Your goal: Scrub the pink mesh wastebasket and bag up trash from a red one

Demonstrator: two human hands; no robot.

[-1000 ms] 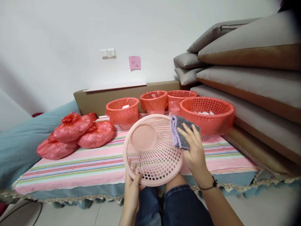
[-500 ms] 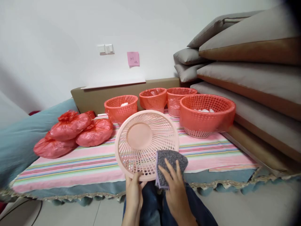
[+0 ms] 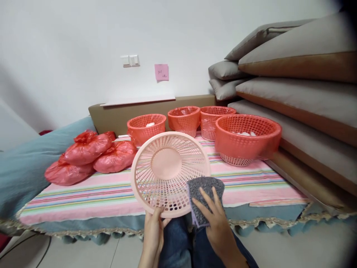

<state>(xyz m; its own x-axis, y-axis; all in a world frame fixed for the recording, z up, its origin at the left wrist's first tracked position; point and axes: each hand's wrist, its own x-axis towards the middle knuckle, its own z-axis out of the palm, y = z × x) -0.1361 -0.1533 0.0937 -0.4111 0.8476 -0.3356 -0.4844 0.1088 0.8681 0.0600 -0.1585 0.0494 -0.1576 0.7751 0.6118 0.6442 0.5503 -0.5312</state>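
A pale pink plastic basket (image 3: 166,163) is tilted up in front of me, its round opening facing my eyes and nothing inside it. Gripping its near rim is my left hand (image 3: 153,227), thumb over the edge. My right hand (image 3: 213,212) holds a folded grey cloth (image 3: 205,186) with a lilac edge against the basket's outer right side, near the rim. The fingers of that hand lie spread over the cloth; the thumb is hidden.
Pink baskets with red plastic over them stand behind: one at left (image 3: 146,130), two at the back (image 3: 184,119), one large at right (image 3: 247,137). Tied red bags (image 3: 86,149) lie at left on the striped cloth cover (image 3: 111,197). Grey cushions (image 3: 295,89) are stacked at right.
The pink basket has shifted slightly left with my left hand. My right hand and the grey cloth have moved a little right, towards the basket's outside. The camera view has also shifted slightly.
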